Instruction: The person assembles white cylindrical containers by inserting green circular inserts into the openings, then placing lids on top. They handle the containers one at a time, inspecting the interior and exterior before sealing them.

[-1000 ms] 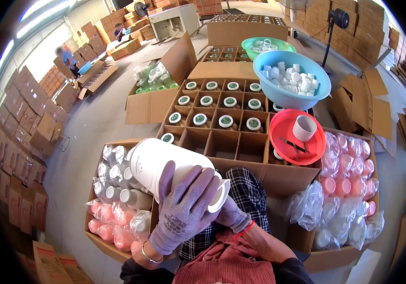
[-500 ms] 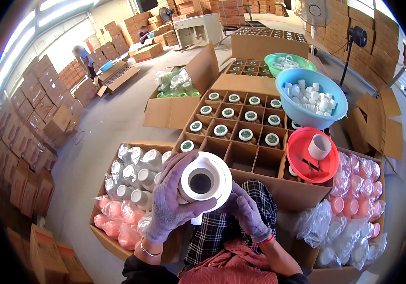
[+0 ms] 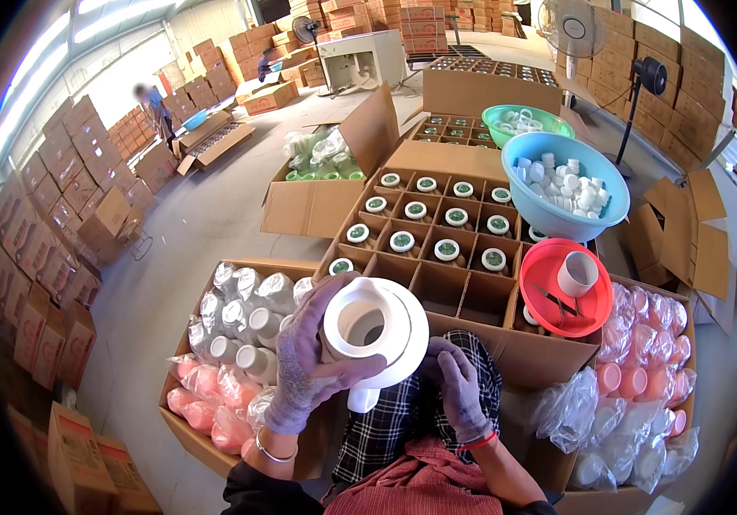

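My left hand [image 3: 312, 360], in a grey-purple work glove, is closed around a white jug [image 3: 398, 339]. The jug's wide round mouth faces up toward me and shows a dark hole inside; a white handle or spout juts from its lower side. Beside it, over my knee, is my gloved right hand [image 3: 461, 390], its fingers curled in and apart from the jug. Whatever those fingers hold, if anything, is hidden. Just beyond the jug stands a divided carton [image 3: 506, 339] with several white-and-green lidded flasks [image 3: 446, 250] in its cells; some front cells show bare cardboard.
Left is a carton of wrapped silvery and pink cups [image 3: 239, 382]; right, another with pink and clear-wrapped cups [image 3: 634, 378]. On the divided carton's right rest a red basin [image 3: 548, 319] holding a white ring and scissors, and a blue basin [image 3: 596, 225] of white caps. Fans stand farther back.
My right hand has drawn back from the jug, toward my right knee. The jug has tilted in my left hand, so its inside and its lower projection show more.
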A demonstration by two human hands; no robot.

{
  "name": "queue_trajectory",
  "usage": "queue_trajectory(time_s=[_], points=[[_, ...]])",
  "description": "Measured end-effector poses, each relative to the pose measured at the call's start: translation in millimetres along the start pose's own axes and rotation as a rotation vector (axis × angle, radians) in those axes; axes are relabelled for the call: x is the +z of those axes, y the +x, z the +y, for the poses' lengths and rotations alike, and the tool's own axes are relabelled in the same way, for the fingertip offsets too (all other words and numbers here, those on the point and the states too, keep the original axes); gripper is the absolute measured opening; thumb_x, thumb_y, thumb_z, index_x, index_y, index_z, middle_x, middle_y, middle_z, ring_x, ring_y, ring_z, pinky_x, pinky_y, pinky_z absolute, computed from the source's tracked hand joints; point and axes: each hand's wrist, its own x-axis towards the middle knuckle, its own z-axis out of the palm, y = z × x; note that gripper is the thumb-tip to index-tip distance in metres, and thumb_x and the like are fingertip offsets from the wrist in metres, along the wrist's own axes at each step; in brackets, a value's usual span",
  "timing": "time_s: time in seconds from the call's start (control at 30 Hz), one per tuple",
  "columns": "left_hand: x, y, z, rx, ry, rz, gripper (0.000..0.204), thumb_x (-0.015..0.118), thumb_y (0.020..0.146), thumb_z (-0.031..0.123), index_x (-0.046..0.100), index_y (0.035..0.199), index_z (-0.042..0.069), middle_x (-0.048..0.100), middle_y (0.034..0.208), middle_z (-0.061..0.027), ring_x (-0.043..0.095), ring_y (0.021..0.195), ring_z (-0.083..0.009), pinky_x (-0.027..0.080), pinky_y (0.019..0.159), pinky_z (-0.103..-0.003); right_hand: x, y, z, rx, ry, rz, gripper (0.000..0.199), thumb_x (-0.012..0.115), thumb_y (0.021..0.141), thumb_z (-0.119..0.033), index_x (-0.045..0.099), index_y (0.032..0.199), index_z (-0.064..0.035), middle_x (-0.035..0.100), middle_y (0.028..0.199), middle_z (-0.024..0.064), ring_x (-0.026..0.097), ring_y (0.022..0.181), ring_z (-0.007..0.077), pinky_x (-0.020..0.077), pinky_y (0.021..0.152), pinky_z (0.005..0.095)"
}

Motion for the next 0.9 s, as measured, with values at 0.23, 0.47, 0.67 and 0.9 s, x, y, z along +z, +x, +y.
queue_trajectory(time_s=[0.23, 0.47, 0.67, 0.9], points=[[-8.3, 5.5, -31.8, 0.33, -0.01, -0.151, 0.091, 0.094, 0.056, 0.03, 0.057, 0.136, 0.006, 0.06, 0.135, -0.012, 0.048, 0.135, -0.0342, 0.034, 0.115, -0.048, 2.6, 2.3, -3.2, -0.029, 0.015, 0.01, 0.04, 0.045, 0.106, -0.025, 0.052, 0.136, -0.0001, 0.061, 0.127, 0.0104, 0.059, 0.119, 0.0203, 0.0453, 0.106, 0.0366], [-12.4, -0.5, -53.6, 0.445, 0.023, -0.21, 0.088, 0.093, 0.061, 0.042, 0.058, 0.134, 0.008, 0.059, 0.138, -0.0106, 0.04, 0.142, -0.0379, 0.031, 0.117, -0.051, 7.4, 1.2, -18.6, -0.002, 0.098, 0.059, 0.046, 0.044, 0.106, -0.026, 0.044, 0.144, -0.0009, 0.052, 0.139, 0.011, 0.055, 0.125, 0.0214, 0.0438, 0.107, 0.038], [-7.6, -5.4, -47.0, 0.45, 0.021, -0.25, 0.081, 0.092, 0.061, 0.042, 0.062, 0.13, 0.011, 0.06, 0.138, -0.0084, 0.041, 0.14, -0.0401, 0.029, 0.117, -0.056, 5.0, 17.2, -37.3, 0.066, 0.171, -0.112, 0.054, 0.042, 0.107, -0.035, 0.032, 0.149, -0.0041, 0.049, 0.143, 0.0139, 0.052, 0.13, 0.0269, 0.0458, 0.104, 0.0418], [24.3, -10.8, -33.8, 0.568, 0.245, -0.335, 0.072, 0.087, 0.066, 0.038, 0.061, 0.13, 0.019, 0.058, 0.139, -0.0003, 0.045, 0.134, -0.0359, 0.025, 0.116, -0.06, -3.3, 60.4, -21.4, 0.221, 0.438, -0.318, 0.064, 0.028, 0.106, -0.054, 0.041, 0.145, -0.0041, 0.051, 0.142, 0.0158, 0.053, 0.129, 0.0281, 0.0472, 0.105, 0.0436]])
